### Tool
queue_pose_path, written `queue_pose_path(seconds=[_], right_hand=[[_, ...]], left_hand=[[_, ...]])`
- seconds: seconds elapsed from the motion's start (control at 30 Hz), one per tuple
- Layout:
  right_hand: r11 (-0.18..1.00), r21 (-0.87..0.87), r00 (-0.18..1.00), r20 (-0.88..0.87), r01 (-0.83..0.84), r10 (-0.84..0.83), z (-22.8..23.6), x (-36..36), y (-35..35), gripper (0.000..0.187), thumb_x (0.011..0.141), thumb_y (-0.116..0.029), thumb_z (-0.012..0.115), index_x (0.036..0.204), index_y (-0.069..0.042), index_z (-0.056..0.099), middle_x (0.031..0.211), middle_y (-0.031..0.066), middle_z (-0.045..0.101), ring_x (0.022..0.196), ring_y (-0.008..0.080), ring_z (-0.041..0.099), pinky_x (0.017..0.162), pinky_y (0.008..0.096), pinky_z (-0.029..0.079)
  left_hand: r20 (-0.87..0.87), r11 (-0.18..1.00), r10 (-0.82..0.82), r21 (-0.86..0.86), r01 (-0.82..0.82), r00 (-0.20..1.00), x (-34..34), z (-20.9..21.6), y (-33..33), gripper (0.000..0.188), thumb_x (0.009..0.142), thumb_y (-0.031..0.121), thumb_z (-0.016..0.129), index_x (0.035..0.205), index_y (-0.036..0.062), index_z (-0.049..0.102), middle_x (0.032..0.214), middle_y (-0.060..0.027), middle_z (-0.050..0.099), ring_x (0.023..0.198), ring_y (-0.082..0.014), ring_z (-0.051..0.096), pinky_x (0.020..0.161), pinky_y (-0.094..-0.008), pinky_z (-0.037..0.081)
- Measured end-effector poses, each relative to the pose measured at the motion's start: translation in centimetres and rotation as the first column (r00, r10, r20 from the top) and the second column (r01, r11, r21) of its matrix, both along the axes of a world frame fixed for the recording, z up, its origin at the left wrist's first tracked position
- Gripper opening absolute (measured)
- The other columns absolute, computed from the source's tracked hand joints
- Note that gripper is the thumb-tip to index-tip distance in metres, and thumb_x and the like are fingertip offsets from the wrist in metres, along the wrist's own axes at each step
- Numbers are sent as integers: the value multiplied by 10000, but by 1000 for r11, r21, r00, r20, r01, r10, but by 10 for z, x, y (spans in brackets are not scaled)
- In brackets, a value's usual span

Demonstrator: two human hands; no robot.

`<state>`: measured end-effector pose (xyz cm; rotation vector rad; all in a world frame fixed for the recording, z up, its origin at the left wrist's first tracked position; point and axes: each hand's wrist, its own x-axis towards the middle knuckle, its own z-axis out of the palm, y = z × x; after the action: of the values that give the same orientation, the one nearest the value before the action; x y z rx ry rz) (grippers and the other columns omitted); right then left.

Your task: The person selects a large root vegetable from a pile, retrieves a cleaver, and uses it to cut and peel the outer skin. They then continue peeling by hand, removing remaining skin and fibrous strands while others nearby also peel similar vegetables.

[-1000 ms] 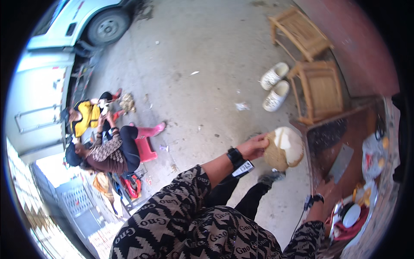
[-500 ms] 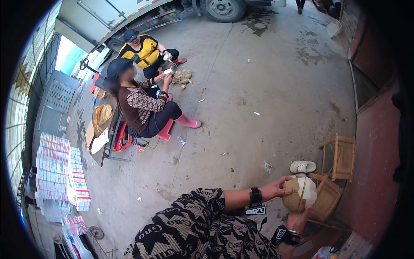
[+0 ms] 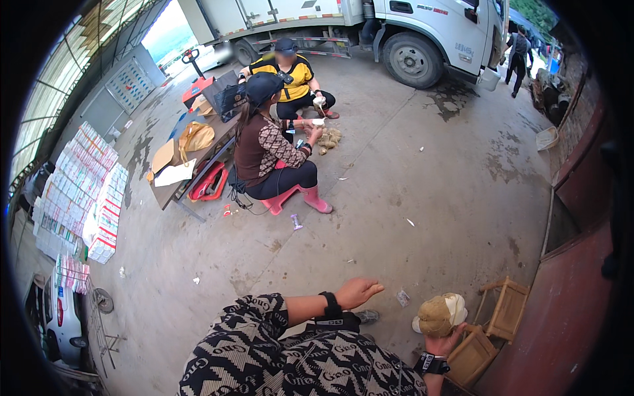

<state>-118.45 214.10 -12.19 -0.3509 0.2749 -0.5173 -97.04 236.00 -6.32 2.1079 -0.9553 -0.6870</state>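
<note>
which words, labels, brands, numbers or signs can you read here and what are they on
Patterned clothing: repeated pale lettering, readable but not copied out here.
White truck cab: small dark and red markings, too small to read surely.
Stacked white packs: coloured print, too small to read.
Right wrist strap: white markings, too small to read.
Brown-and-white round piece at the right hand: no print visible.

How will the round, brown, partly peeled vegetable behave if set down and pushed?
The vegetable would probably roll, given its rounded shape. Its bare white patch may be slicker than the brown skin. It is likely firm, showing no visible sag on the right hand.
</note>
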Motion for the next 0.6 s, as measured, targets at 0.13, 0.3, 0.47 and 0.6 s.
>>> queue_pose_path(seconds=[0.13,0.3,0.47,0.6], right_hand=[[998,25,996,-61,-66,68,-3,-10,5,752,834,-615,582,1429,-203,376,1446,40,414,1296,277,416,1057,527,340],[1000,-14,997,-83,2,-3,-8,13,-9,736,834,-634,566,1398,-183,422,1414,48,451,1274,272,443,1039,516,366],[987,-158,992,-111,33,-51,9,68,-39,707,839,-648,548,1369,-189,462,1371,45,494,1238,269,481,989,500,425],[991,-107,990,-108,77,-88,30,128,-48,673,862,-600,556,1377,-179,455,1378,44,492,1237,271,481,1003,490,417]], left_hand=[[143,987,-63,-140,83,988,4,-7,43,385,959,312,512,1267,89,450,1170,-196,523,1096,-315,524,872,-430,424],[-291,847,-489,64,527,822,27,-33,56,609,964,394,468,1438,49,306,1460,-210,329,1333,-309,351,1085,-395,303],[-250,983,-176,-88,158,952,149,-53,50,692,971,528,399,1416,-2,357,1450,-241,367,1388,-325,288,1148,-371,203],[-233,961,-19,-273,-46,972,186,-57,29,696,952,501,464,1399,-23,362,1490,-210,307,1333,-327,366,1120,-388,264]])
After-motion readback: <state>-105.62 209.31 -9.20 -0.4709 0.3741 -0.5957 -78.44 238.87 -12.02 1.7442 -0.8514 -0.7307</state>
